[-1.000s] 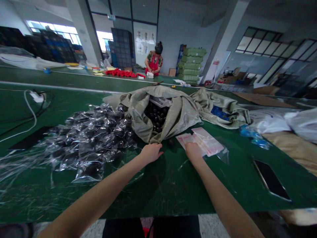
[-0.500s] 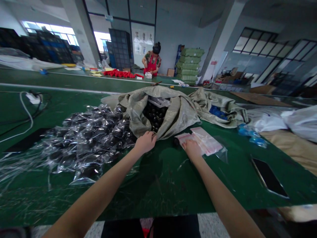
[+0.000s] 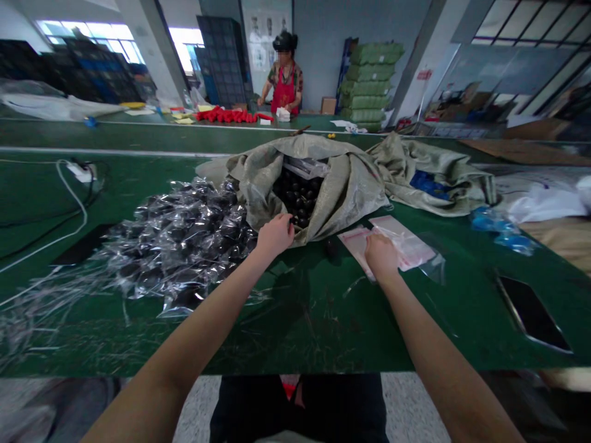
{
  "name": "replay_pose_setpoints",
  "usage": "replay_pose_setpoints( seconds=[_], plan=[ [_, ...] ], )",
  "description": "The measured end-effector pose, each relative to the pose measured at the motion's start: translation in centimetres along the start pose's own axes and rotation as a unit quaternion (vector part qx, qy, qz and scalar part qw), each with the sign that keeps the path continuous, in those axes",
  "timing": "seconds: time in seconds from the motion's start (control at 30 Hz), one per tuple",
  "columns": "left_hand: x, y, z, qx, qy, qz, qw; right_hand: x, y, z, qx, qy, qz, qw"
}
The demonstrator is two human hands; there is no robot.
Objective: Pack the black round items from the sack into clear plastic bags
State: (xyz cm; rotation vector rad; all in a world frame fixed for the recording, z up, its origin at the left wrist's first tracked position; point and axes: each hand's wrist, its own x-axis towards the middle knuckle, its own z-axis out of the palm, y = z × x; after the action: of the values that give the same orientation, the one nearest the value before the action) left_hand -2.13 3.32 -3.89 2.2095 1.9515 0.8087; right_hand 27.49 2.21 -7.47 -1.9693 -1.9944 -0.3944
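Note:
My left hand [image 3: 276,236] is at the mouth of a woven grey-green sack [image 3: 341,184], its fingertips against the loose black balls [image 3: 298,197] inside. Whether it holds one is hidden. My right hand [image 3: 381,256] lies on a small stack of clear plastic bags with pink-red edges [image 3: 392,242], and I cannot tell whether it grips them. A single black ball [image 3: 331,248] sits on the green table between my hands. To the left of the sack is a heap of black balls in clear plastic bags [image 3: 184,240].
A phone [image 3: 530,312] lies on the green table [image 3: 314,332] at right, with blue bagged items [image 3: 503,231] beyond it. A white cable and power strip [image 3: 82,171] lie at left. A co-worker in a red apron [image 3: 284,80] works at the far table, near stacked green sacks [image 3: 369,86].
My left hand has moved from the sack's lower fold up to its mouth. The whole scene sits higher in the view because my head has tilted. My right hand stays on the bags.

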Motion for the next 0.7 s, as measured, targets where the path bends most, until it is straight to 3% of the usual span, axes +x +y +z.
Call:
replay_pose_setpoints(
  seconds=[0.1, 0.17, 0.23, 0.3, 0.4, 0.53, 0.6, 0.7],
  plan=[
    [-0.6, 1.5, -0.8, -0.196, -0.088, 0.007, 0.977, -0.3, -1.2, -1.7, 0.092, 0.143, -0.087, 0.982],
    [-0.7, 2.2, -1.4, -0.335, -0.174, -0.043, 0.925, -0.8, -2.7, -2.7, 0.163, 0.186, -0.193, 0.950],
    [-0.7, 2.5, -1.9, -0.442, -0.229, -0.090, 0.863, -1.5, -4.3, -3.4, 0.189, 0.176, -0.297, 0.919],
    [-0.8, 2.5, -2.1, -0.496, -0.248, -0.108, 0.825, -2.1, -5.5, -3.4, 0.188, 0.158, -0.365, 0.898],
    [-1.0, 2.0, -2.0, -0.484, -0.248, -0.111, 0.832, -2.7, -6.4, -3.0, 0.179, 0.136, -0.410, 0.884],
    [-1.4, 1.1, -1.4, -0.440, -0.218, -0.121, 0.863, -3.1, -7.1, -2.6, 0.213, 0.099, -0.397, 0.887],
    [-1.5, 0.9, -1.0, -0.448, -0.191, -0.115, 0.866, -3.2, -7.9, -2.7, 0.260, 0.079, -0.337, 0.901],
    [-1.4, 0.9, -0.8, -0.453, -0.145, -0.081, 0.876, -3.2, -9.4, -3.3, 0.359, 0.064, -0.192, 0.911]
  ],
)
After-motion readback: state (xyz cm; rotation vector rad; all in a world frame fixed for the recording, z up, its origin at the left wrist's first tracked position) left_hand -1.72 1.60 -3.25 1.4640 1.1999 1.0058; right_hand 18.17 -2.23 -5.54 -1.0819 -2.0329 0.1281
